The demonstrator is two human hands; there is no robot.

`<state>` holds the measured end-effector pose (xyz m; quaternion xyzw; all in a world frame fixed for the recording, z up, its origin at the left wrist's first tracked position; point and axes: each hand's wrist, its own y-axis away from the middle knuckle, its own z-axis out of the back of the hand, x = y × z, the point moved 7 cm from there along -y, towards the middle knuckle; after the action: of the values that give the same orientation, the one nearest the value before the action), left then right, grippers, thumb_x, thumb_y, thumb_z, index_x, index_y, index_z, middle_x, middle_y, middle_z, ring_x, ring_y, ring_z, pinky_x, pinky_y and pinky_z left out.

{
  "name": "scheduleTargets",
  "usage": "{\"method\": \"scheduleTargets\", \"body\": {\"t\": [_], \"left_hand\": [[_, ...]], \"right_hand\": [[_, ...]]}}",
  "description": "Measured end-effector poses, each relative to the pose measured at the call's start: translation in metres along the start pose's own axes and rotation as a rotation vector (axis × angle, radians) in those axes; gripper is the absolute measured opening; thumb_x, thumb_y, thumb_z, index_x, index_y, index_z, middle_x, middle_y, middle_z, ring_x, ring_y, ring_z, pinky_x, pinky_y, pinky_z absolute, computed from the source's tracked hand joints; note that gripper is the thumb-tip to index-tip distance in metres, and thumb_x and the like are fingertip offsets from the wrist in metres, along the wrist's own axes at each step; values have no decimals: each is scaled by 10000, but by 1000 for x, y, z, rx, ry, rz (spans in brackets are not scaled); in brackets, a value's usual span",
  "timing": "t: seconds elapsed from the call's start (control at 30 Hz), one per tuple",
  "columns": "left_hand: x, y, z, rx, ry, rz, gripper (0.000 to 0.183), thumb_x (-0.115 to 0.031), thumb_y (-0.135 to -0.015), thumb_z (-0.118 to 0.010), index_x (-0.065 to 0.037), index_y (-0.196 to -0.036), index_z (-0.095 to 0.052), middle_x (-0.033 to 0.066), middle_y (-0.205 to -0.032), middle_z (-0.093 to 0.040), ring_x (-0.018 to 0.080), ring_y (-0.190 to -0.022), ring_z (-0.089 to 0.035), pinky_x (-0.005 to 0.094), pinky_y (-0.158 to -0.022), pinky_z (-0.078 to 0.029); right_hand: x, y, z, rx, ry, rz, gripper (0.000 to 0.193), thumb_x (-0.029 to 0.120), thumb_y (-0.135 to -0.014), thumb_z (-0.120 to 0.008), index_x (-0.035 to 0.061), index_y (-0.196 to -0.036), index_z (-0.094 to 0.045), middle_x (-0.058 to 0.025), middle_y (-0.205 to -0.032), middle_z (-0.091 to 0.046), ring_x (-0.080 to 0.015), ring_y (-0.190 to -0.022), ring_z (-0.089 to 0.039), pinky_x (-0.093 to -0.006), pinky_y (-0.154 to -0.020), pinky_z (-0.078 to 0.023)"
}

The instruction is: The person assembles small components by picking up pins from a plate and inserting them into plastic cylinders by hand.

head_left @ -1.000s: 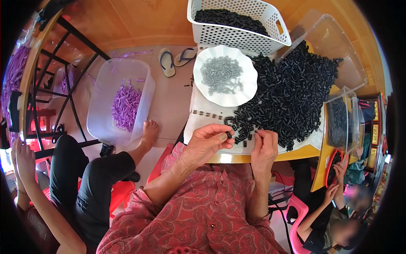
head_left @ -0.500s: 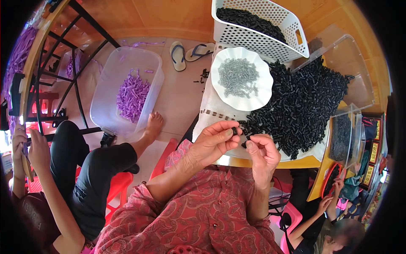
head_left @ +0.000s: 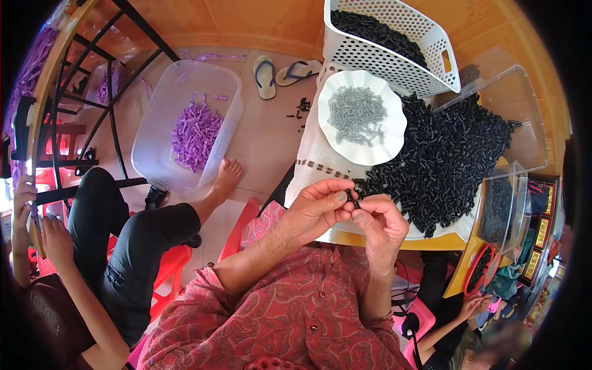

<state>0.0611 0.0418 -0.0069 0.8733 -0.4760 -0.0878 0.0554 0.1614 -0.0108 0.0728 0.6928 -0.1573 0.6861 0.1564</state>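
A small black cylindrical piece [head_left: 349, 196] is pinched between the thumb and fingers of my left hand [head_left: 317, 206]. Against its lower right end, my right hand [head_left: 382, 225] closes thumb and forefinger on a small black part [head_left: 356, 205]. Whether these are two joined parts or one is too small to tell. Both hands are just in front of the table's near edge. Beyond them a big heap of short black pieces [head_left: 438, 160] covers the cloth. A white scalloped plate [head_left: 330, 137] of small clear grey pieces stands left of the heap.
A white perforated basket [head_left: 388, 66] of black pieces stands at the back, with clear plastic boxes [head_left: 524, 117] on the right. On the floor lie a translucent tub [head_left: 151, 132] with purple strips and a pair of flip-flops [head_left: 265, 77]. Other people sit at left and lower right.
My right hand has come in to the left hand, and its fingertips now meet the black piece. The table scene has shifted slightly right in view.
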Motion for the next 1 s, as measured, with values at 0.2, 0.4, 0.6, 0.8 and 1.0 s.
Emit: {"method": "scheduleTargets", "body": {"t": [0.2, 0.4, 0.6, 0.8, 1.0], "left_hand": [[-1, 0, -2, -9, -1, -11, 256, -29, -930, -572, -16, -1185, -593, 115, -1059, -633, 162, -893, -628, 274, -781, -545], [-1, -1, -4, 30, -31, -28, 255, -39, -929, -581, -21, -1184, -597, 114, -1047, -634, 148, -853, -609, 271, -783, -524], [0, 0, -4, -3, -55, -39, 254, -41, -927, -586, -13, -1180, -598, 105, -1026, -638, 141, -839, -596, 272, -777, -510], [1, 0, -1, -13, -75, -57, 252, -34, -926, -587, -6, -1176, -598, 94, -1010, -639, 138, -846, -590, 270, -766, -502], [1, 0, -1, -13, -77, -62, 247, -25, -922, -589, 2, -1167, -603, 92, -1005, -639, 136, -845, -589, 265, -761, -501]], "right_hand": [[5, -1, -4, 3, 12, 0, 109, -97, -831, -653, -52, -927, -628, -85, -960, -602, -128, -845, -649, -207, -736, -518], [6, -2, -5, 13, 70, 35, 100, -99, -825, -658, -58, -913, -630, -91, -940, -608, -144, -817, -669, -203, -697, -524], [8, -2, -6, 1, 139, 58, 99, -88, -811, -679, -50, -895, -643, -87, -923, -614, -123, -791, -655, -194, -665, -509], [4, -1, -3, -19, 193, 87, 106, -70, -801, -702, -32, -887, -653, -69, -905, -615, -77, -728, -586, -183, -616, -463], [5, 1, -6, -43, 173, 117, 118, -68, -797, -704, -23, -891, -648, -74, -896, -612, -89, -766, -576, -196, -642, -463]]}}
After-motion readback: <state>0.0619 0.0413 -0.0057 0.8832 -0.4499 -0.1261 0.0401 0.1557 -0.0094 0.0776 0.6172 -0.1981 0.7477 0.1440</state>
